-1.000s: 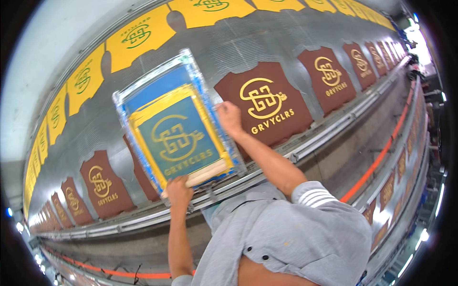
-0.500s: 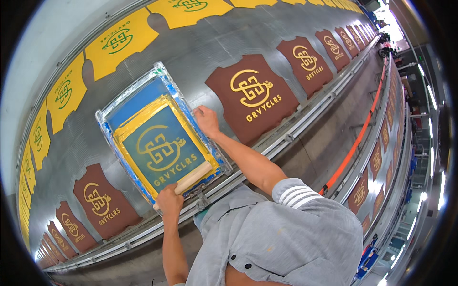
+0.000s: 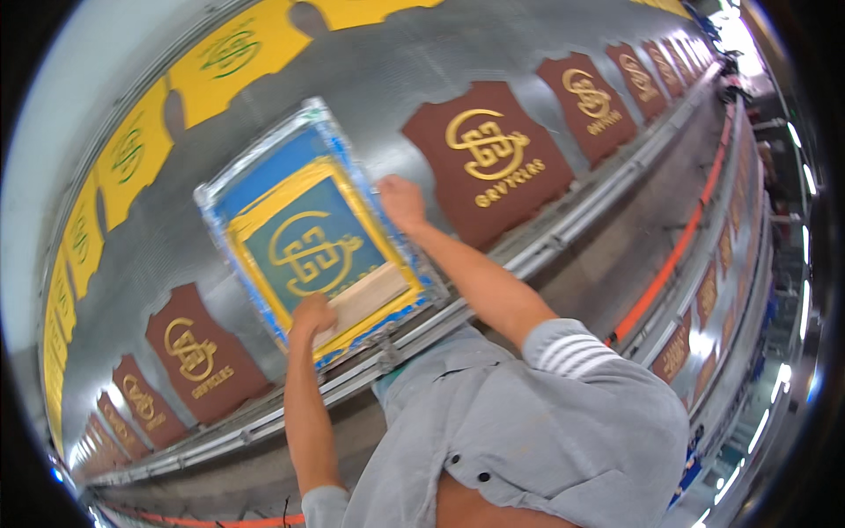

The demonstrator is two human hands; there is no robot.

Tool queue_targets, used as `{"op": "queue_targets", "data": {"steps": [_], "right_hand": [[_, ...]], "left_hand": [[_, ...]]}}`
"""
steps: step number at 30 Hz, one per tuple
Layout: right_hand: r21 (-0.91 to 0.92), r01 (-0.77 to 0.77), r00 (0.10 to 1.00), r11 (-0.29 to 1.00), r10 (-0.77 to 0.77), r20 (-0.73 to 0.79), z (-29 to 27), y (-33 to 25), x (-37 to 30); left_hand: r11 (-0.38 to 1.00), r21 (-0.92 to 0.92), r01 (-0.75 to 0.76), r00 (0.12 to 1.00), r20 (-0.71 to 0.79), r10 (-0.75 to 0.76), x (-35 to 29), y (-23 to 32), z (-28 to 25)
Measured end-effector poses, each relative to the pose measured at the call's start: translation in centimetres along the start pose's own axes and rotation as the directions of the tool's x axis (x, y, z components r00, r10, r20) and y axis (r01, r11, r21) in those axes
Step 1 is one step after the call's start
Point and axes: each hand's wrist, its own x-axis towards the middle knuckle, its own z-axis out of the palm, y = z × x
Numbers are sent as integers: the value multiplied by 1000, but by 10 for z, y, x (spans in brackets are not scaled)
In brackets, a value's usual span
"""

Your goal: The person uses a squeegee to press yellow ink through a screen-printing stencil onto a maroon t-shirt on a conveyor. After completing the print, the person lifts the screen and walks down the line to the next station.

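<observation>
A silk-screen frame [image 3: 359, 187], edged in silver and blue tape, lies tilted on the long grey printing table. Its mesh [image 3: 280, 257] carries a looped emblem inside a yellow ink border. My left hand [image 3: 312, 319] is closed around the left end of a pale wooden squeegee [image 3: 374, 295], which lies across the near part of the mesh and covers most of the lettering under the emblem. My right hand [image 3: 402, 202] is closed at the right edge of the frame; its fingertips are partly hidden and blurred.
Maroon shirt panels [image 3: 532, 189] with gold prints lie in a row on both sides of the frame. Yellow panels [image 3: 260, 79] with green prints line the far side. A metal rail [image 3: 519, 273] runs along the near edge. An orange strip [image 3: 673, 273] stretches beyond it at right.
The squeegee in my left hand has moved away from me up the mesh, onto the lettering, and shows more of its broad side. My right hand stays at the frame's edge. The whole view has shifted.
</observation>
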Motion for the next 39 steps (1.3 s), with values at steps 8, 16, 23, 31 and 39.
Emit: {"op": "queue_targets", "data": {"steps": [8, 16, 23, 31, 39], "right_hand": [[-145, 560, 509, 816, -201, 837, -42, -132, 8], [-308, 892, 433, 332, -427, 793, 62, -144, 81], [-266, 851, 492, 453, -508, 707, 49, -123, 55], [-186, 836, 475, 516, -512, 715, 8, -84, -35], [-149, 810, 489, 567, -515, 704, -42, -23, -151]], "left_hand": [[997, -28, -72, 989, -133, 68, -4, -19, -88], [1000, 13, -27, 764, -644, 29, 45, -66, -162], [992, 117, -47, 739, -664, 113, 53, -67, -132], [992, 39, -118, 716, -689, 112, -8, -49, -39], [989, -1, -149, 664, -741, 99, -79, -19, 86]]}}
